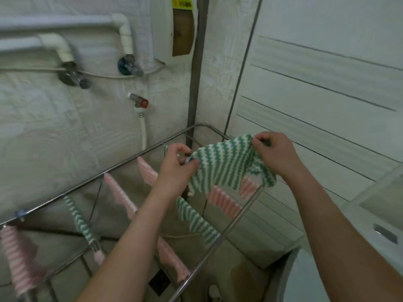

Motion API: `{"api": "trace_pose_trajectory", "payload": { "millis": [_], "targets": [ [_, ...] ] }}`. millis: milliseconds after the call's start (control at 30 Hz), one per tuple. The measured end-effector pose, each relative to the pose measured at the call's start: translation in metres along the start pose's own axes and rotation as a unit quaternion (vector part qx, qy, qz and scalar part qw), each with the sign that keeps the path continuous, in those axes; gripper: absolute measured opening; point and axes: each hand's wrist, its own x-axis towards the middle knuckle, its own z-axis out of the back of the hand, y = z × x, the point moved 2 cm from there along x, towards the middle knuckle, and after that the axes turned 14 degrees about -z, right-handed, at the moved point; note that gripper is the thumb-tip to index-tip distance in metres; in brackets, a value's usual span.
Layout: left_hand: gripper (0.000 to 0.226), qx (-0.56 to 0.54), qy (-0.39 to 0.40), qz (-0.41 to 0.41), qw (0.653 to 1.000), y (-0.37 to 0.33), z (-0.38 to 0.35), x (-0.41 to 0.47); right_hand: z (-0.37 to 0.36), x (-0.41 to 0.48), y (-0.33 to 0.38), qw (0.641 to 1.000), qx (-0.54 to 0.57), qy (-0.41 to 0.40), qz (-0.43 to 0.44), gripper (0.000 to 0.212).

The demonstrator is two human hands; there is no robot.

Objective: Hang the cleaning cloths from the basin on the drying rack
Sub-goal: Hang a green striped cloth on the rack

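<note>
Seven striped cloths: three green [226, 164], four pink [19, 256]; one rack [122, 164]; three taps [138, 101].

- L hand [175, 164] & R hand [275, 152] pinch green-striped cloth [226, 166] by top corners, spread above rack [122, 164].
- Pink cloths [121, 192] + green ones hang on rails.

white pipes [54, 43] on wall | red-capped tap [139, 102] | wall box [174, 27] | floor drain [159, 282]
</note>
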Motion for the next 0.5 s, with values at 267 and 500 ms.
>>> {"api": "trace_pose_trajectory", "payload": {
  "millis": [267, 500],
  "targets": [
    [0.029, 0.006, -0.091, -0.077, 0.993, 0.032, -0.037, 0.08, -0.053, 0.137, -0.013, 0.988, 0.099, 0.117, -0.029, 0.025],
    [0.044, 0.105, -0.085, -0.038, 0.99, 0.104, -0.069, 0.142, -0.087, 0.237, -0.027, 0.988, 0.049, 0.136, 0.059, 0.022]
  ]
}}
